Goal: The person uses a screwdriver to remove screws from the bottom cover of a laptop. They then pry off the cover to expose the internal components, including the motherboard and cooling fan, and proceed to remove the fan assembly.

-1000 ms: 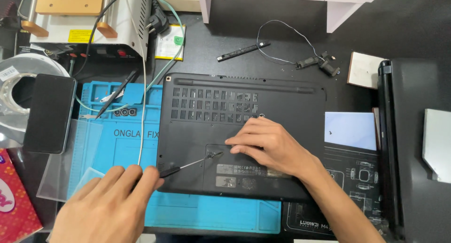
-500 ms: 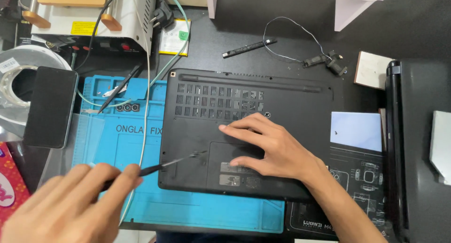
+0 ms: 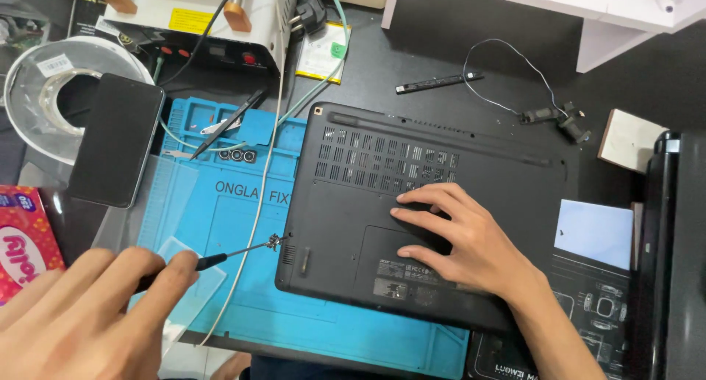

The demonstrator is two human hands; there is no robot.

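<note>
nearest, the left hand [image 3: 81, 314] has its grip closed round a thin screwdriver [image 3: 220, 256], tip at the left edge of the upturned black laptop [image 3: 368, 203] on the blue mat [image 3: 243, 226]. the right hand [image 3: 463, 240] lies flat and open on its base. i'd say the case is stiff, flat and fairly heavy, best steadied by its edges. the tip has moved left since a moment ago.

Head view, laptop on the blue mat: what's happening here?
A person has a black laptop lying bottom-up, partly on a blue work mat. The right hand rests flat on its base, holding it down. The left hand grips a thin screwdriver, whose tip sits at the laptop's near-left edge. A dark phone lies to the left, untouched.
</note>
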